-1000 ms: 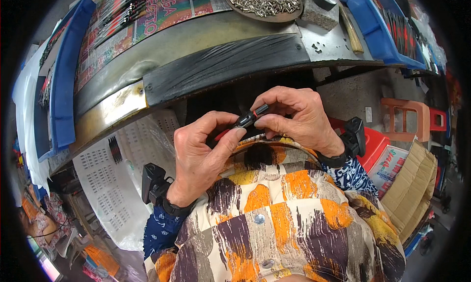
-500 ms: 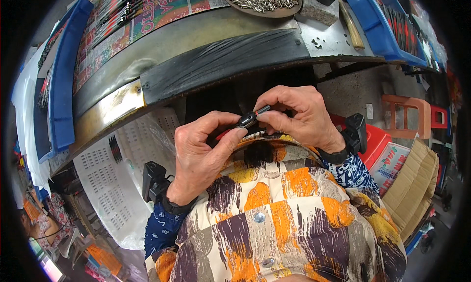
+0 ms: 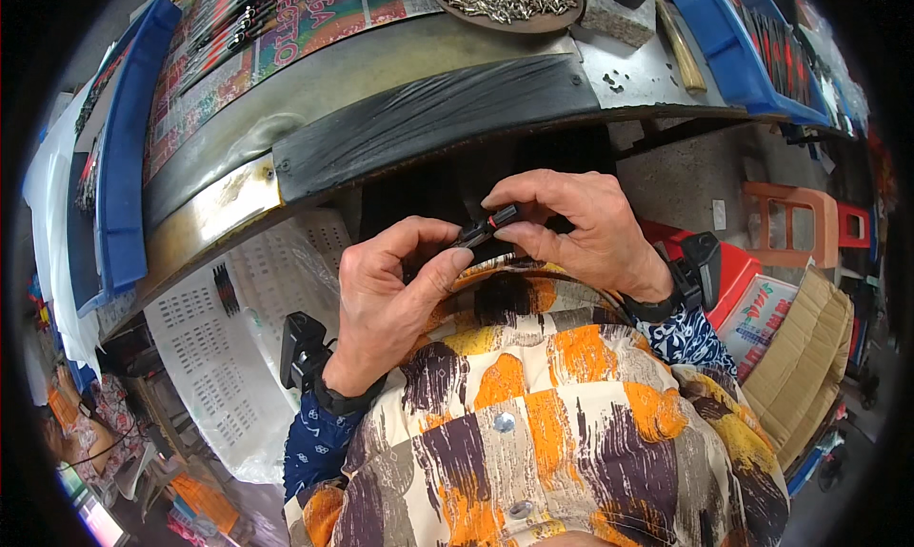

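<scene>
Between my two hands, in front of the table's near edge, is a slim black rod-shaped piece (image 3: 502, 216) with a red band. My left hand (image 3: 392, 285) pinches its lower-left end between thumb and forefinger, which partly cover it. The curved thumb and forefinger of my right hand (image 3: 583, 225) close around the other end, near the red band. The piece is tilted, its right end higher. Its exact kind is too small to make out.
Ahead runs a table with a black covered edge strip (image 3: 428, 119). On it are a bowl of small metal parts (image 3: 509, 25), a stone block (image 3: 619, 19), a wooden handle (image 3: 678, 52) and rows of black-and-red pieces (image 3: 224, 33). Blue bins (image 3: 122, 195) flank it; cardboard (image 3: 804, 357) leans at right.
The black piece has turned slightly between my hands. My right forefinger and thumb have spread a little around its end, and my right wrist has shifted slightly. The left hand has barely moved.
</scene>
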A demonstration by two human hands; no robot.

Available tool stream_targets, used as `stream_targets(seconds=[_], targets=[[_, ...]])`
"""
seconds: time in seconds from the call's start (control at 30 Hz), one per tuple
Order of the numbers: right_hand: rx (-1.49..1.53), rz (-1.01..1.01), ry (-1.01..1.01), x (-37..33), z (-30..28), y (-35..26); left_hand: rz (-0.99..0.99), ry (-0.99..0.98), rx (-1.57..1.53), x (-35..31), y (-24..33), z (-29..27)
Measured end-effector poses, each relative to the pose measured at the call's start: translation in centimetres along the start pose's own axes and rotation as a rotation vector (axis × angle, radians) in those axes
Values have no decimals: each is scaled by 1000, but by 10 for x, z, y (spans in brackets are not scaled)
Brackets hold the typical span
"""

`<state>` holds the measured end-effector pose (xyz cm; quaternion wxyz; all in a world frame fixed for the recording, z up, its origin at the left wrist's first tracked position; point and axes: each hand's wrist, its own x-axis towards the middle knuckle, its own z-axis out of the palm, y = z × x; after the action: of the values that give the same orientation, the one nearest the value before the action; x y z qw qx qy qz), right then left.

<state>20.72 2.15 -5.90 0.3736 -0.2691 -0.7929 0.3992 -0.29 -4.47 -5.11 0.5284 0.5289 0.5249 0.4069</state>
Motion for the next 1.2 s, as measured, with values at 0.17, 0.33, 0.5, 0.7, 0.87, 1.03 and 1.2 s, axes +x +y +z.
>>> stream_targets(seconds=[0.17, 0.33, 0.5, 0.7, 0.87, 1.03, 1.2], targets=[[-22, -68, -60, 2, -4, 5, -95, -61, -83, 0, 1, -2], [45, -35, -109, 2, -8, 8, -129, -92, -174, -1, -1, -3], [57, 43, -170, 1, -11, 4, -134, -85, -192, -2, -3, -1], [31, 27, -137, 1, -9, 2, -116, -83, -123, -1, -3, -2], [-42, -9, -129, 0, -6, 0, -135, -82, -114, -2, -3, -2], [-168, -110, -156, -1, -4, -3, -188, -97, -140, -2, -3, -4], [-190, -79, -225, -2, -9, -5, -189, -98, -210, -4, -4, -2]])
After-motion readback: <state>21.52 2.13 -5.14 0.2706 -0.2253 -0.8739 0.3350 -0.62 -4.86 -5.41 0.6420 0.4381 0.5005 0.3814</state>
